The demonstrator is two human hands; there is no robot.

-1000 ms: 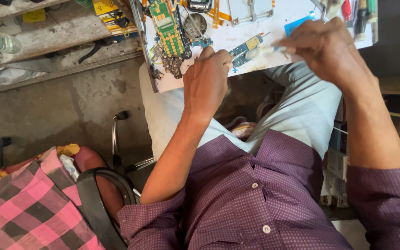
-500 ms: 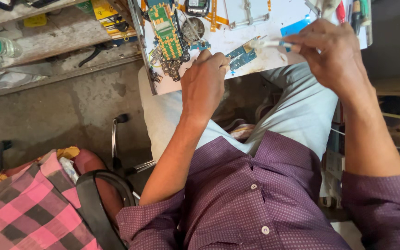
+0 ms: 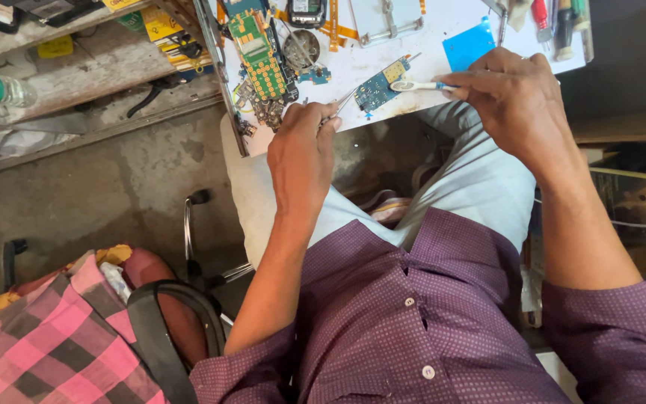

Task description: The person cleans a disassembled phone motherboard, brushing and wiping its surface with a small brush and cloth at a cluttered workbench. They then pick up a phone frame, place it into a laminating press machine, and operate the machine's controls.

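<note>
Hands over white tray (image 3: 428, 41), both mine, well apart. Left hand (image 3: 302, 153): I log its fingers pinched shut on thin metal tweezers (image 3: 344, 102), tips reaching the small blue circuit board (image 3: 380, 84). Right hand (image 3: 517, 101): closed on a white-handled tool (image 3: 416, 86), probably a brush, its head lying over the same board. Board lies flat on the tray's near edge, between the two hands. Nearby on tray: green keypad board (image 3: 262, 54), blue square sheet (image 3: 466, 46), red-handled screwdriver (image 3: 541, 16). Pink checked cloth (image 3: 46, 344) at lower left.
</note>
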